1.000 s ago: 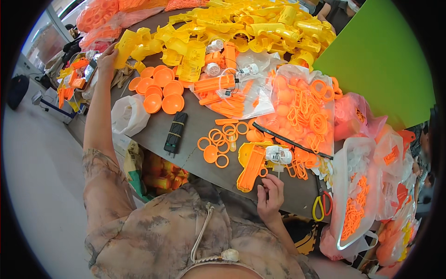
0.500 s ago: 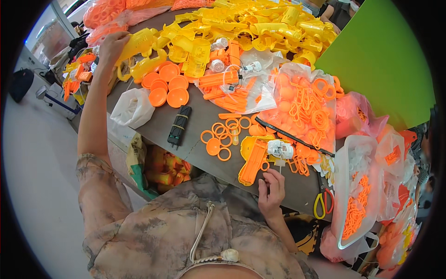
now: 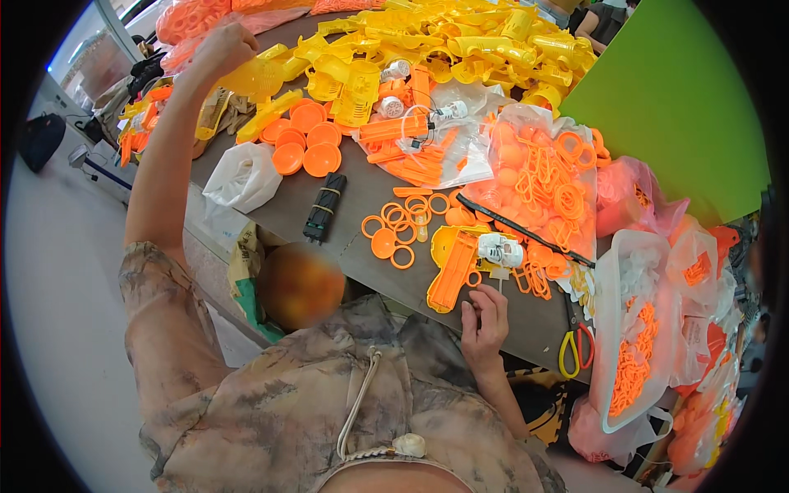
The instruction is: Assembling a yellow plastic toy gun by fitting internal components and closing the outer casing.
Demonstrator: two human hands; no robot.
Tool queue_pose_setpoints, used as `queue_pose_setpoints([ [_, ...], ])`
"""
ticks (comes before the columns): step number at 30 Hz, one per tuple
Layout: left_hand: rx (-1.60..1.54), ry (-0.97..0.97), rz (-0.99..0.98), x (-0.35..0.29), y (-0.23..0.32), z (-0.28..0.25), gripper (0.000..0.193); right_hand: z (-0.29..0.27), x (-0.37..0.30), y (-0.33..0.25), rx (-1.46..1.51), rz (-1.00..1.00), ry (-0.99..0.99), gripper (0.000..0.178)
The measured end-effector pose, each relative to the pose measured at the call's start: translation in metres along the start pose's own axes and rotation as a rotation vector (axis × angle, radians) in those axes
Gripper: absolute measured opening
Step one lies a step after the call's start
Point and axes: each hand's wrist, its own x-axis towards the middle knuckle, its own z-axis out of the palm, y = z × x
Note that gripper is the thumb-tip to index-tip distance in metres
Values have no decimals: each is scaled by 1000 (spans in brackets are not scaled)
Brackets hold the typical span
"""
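My left hand (image 3: 223,51) reaches to the far left of the table, beside a pale yellow plastic shell (image 3: 256,77). Its fingers bend down out of sight, so I cannot see whether they grip anything. My right hand (image 3: 486,324) lies near the table's front edge, thumb and fingers apart and loosely bent, holding nothing. Just beyond its fingertips is a yellow toy gun half-shell (image 3: 442,243) with an orange handle-shaped part (image 3: 454,273) and a white motor unit (image 3: 500,250) in it. A small orange ring (image 3: 473,278) lies close to the fingers.
Yellow shells (image 3: 460,45) are heaped at the back. Orange cups (image 3: 321,159), a banded black bundle (image 3: 325,207) and orange rings (image 3: 403,256) lie across the middle. Bagged orange parts (image 3: 538,177), scissors (image 3: 569,355) and a white bin (image 3: 606,329) are rightward; a green panel (image 3: 666,107) stands behind.
My left hand has moved farther away and slightly right, to the far side of the pale yellow shell. My right hand keeps its place by the half-shell. The view has shifted slightly.
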Motion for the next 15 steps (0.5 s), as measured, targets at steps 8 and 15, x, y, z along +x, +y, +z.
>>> queue_pose_setpoints([
  [8,-895,-96,228,-65,105,-27,23,-1,0,2,19,-48,44,18],
  [15,-1452,-711,120,-182,219,25,20,-20,5,-19,530,258,-12,35],
])
